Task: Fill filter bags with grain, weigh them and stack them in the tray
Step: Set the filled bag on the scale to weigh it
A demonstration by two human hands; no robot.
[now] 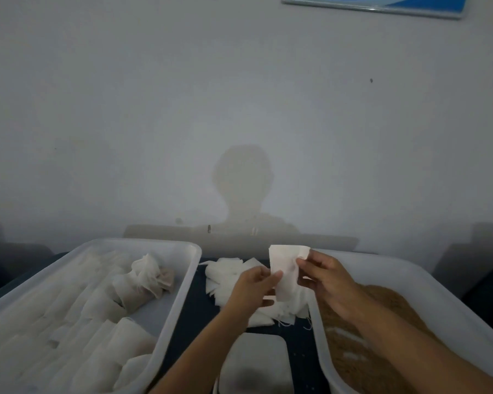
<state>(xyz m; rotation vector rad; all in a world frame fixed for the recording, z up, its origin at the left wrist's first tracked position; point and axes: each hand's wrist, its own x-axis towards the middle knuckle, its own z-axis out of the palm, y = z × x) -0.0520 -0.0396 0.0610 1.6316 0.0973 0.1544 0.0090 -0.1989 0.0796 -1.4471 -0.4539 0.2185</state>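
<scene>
While both hands hold one empty filter bag upright above the middle of the bench, we are at the opening step, before any grain goes in. Our left hand pinches the bag's near edge between thumb and fingers; our right hand pinches the opposite edge, fingers curled. Beneath lies the heap of spare bags. Filled bags sit stacked in the tray along the bench's left edge; the tub of brown grain stands at the right edge. Next, we judge, the mouth must be parted, then carried right to the grain. A pale slab at the near edge may be the scale; we cannot tell.
</scene>
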